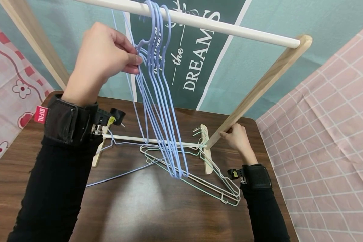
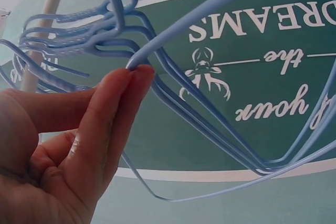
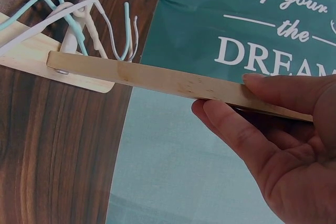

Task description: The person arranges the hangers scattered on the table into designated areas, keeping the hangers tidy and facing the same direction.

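My left hand pinches the wire of a blue clothes hanger just below the rack's top rail. Several more blue hangers hang together from the white rail, right beside that hand. In the left wrist view, thumb and fingertips of the left hand meet on the wire. Low on the right, my right hand grips the rack's wooden upright near its foot. The right wrist view shows thumb and fingers of the right hand on either side of that wooden bar.
White and mint green hangers lie over the lower bar and on the brown table. A blue hanger lies at the lower left. The left upright stands behind the left arm. Printed cloths hang around the table.
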`<state>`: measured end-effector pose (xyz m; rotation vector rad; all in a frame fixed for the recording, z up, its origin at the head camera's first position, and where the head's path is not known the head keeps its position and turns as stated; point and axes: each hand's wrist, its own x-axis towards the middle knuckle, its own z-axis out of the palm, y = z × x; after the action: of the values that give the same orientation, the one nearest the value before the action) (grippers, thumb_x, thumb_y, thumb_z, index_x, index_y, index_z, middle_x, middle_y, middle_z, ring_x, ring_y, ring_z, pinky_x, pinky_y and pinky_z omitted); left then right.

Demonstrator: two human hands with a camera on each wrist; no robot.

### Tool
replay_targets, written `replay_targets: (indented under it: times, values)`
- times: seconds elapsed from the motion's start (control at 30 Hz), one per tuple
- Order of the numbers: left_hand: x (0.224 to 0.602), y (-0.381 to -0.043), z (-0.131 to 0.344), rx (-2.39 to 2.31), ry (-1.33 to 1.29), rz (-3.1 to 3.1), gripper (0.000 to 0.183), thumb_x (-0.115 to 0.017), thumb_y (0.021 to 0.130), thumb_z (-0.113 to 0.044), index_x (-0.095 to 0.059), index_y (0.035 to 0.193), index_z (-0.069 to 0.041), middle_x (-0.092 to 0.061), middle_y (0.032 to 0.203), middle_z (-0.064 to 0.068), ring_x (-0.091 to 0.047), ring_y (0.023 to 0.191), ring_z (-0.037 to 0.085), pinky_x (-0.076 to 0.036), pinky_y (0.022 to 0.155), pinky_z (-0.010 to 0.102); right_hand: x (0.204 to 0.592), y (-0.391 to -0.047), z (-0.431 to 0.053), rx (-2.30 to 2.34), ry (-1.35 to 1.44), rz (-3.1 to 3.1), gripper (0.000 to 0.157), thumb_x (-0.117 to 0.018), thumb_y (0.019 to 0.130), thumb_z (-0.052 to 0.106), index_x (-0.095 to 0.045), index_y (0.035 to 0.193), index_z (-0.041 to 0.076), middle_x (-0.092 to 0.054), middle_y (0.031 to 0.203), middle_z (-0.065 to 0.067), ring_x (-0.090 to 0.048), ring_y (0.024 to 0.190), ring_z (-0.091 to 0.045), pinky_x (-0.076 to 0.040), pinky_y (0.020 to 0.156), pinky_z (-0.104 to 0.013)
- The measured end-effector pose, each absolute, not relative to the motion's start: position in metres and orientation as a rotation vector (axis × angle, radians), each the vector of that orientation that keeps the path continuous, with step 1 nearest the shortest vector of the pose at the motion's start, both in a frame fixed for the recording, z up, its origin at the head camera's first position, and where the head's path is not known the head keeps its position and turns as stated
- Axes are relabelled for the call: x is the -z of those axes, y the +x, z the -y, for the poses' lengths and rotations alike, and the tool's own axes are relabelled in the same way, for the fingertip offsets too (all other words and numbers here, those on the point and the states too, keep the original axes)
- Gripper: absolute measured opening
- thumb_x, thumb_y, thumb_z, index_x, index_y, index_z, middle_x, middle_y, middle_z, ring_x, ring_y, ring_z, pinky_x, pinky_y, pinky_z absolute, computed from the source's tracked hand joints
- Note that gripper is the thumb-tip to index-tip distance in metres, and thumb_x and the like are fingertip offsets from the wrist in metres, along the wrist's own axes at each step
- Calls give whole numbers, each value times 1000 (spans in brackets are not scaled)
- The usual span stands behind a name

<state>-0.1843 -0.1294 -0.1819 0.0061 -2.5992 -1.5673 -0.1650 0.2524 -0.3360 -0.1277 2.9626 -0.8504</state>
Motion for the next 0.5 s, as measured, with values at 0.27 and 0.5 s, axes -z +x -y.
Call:
replay_targets:
  times: [0.27, 0.5]
  values:
    - [196, -203, 137, 1733, -17, 2514, 24, -76, 75, -18, -67, 92, -4, -65, 92, 7, -67, 69, 19, -54, 60, 25, 336, -165, -253, 838, -122, -2967, 23, -63, 86, 8, -62, 98, -11, -63, 85, -27, -60, 63, -27, -41, 50, -29]
    - [172, -163, 116, 1656, 109, 2570, 6, -65, 85, -9, -61, 87, -5, -58, 86, 4, -64, 62, 8, -52, 62, 18, 337, -166, -253, 845, -119, -2961, 23, -62, 86, 8, -62, 99, -11, -63, 86, -27, -60, 63, -27, -41, 50, -29]
